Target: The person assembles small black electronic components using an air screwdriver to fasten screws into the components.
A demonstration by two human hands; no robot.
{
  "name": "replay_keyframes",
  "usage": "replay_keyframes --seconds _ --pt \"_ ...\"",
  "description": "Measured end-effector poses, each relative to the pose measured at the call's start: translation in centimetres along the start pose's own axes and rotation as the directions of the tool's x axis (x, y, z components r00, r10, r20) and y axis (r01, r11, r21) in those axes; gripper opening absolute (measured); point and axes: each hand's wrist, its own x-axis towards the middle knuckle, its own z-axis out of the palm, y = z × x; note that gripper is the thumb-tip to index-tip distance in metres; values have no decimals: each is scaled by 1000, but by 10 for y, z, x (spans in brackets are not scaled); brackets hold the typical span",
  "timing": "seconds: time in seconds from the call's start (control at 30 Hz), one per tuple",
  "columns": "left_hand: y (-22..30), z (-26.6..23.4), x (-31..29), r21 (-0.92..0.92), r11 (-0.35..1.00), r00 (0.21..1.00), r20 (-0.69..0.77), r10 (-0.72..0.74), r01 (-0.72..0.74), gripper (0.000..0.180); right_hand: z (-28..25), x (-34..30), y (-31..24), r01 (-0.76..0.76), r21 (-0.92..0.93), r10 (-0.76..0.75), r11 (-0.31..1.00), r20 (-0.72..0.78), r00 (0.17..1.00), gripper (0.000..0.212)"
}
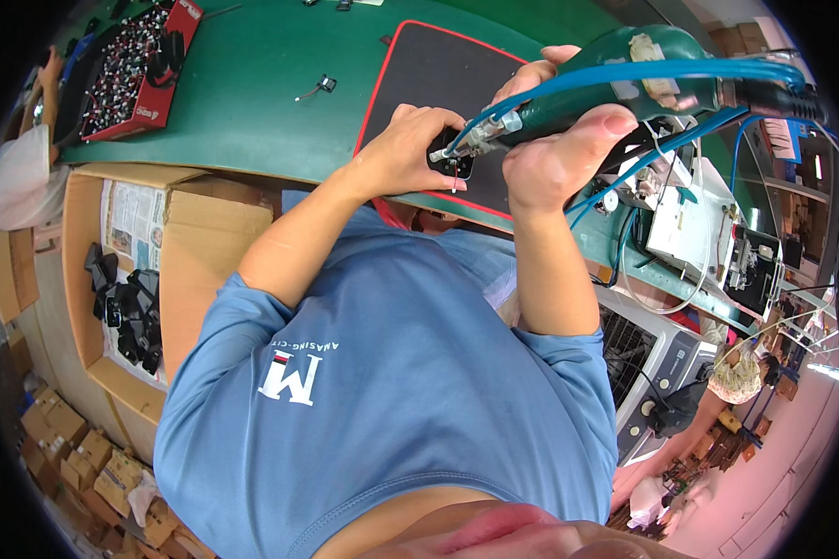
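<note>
My left hand (393, 152) pinches a small black housing (460, 168) against the mat, with the thumb on one side and fingers on the other. A short thin wire hangs from the housing's near edge. My right hand (552, 172) is wrapped round a green powered screwdriver (615, 48), which lies tilted with its nose toward the left. Its clear tip (480, 133) reaches the housing; the exact contact point is hidden by fingers and tubing. Blue tubes (625, 73) run along the tool to its rear. Beneath both hands lies a black mat (438, 70) with a red border.
A small black part with a wire (326, 84) lies on the green table (252, 74). At the far left, a red box (170, 107) holds many small parts, near another person's arm (48, 79). Left of me stands a carton (205, 242) with black pieces. Right: white equipment (680, 228) and cables.
</note>
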Motion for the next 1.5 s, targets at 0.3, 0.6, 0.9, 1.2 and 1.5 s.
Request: replay_keyframes --seconds 0.3,0.6,0.9,1.2,1.5 --pt "-2 0 2 -13 997 996 34 -77 78 77 -1 13 -5 -14 70 14 997 -5 1000 59" --pt "-12 -8 21 -244 954 984 26 -174 175 81 -31 73 -103 186 -253 -208 949 -62 976 77" --pt "-66 -39 146 -834 37 820 532 -209 550 69 -66 23 -78 6 -134 -17 991 -82 996 35" --pt "-144 6 270 102 963 962 86 -259 250 91 -71 7 -81 -25 -189 9 982 -86 996 59" --pt "-14 -55 208 -893 158 900 389 -197 421 62 -68 -3 -98 -13 -267 -14 964 -102 995 58"
